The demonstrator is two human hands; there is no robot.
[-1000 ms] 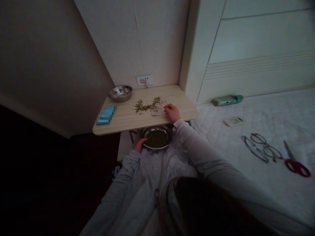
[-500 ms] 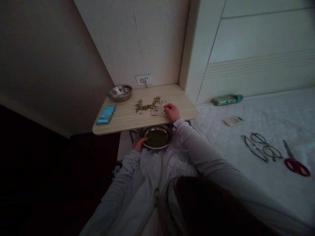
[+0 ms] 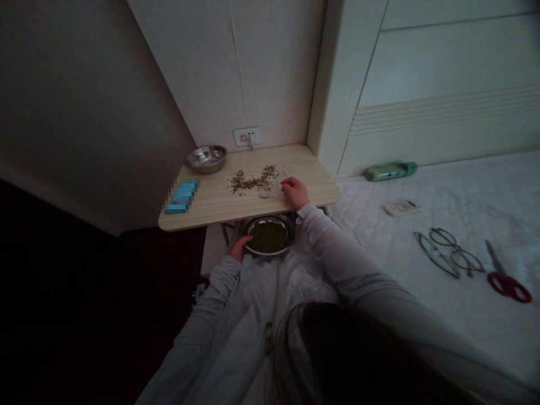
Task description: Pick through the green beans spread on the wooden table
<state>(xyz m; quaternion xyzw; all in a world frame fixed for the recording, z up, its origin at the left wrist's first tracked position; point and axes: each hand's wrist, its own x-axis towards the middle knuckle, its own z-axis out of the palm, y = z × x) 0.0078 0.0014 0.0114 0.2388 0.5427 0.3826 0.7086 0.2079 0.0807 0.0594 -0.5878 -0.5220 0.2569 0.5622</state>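
Observation:
My left hand [image 3: 241,248] grips the rim of a steel bowl [image 3: 252,225] that holds dark green beans, held just below the front edge of a small wooden table [image 3: 219,208]. On the table top rests my right hand [image 3: 295,192], fingers curled, beside a small pale scrap [image 3: 266,193]. A scatter of green beans [image 3: 252,180] lies just left of that hand. What its fingers pinch, if anything, is too small to make out.
An empty steel bowl [image 3: 206,158] and a blue flat object [image 3: 181,196] sit on the table's left side, with a wall socket [image 3: 247,136] behind. On the bed to the right lie a green bottle [image 3: 390,171], a remote [image 3: 402,207], glasses [image 3: 449,256] and red scissors [image 3: 505,279].

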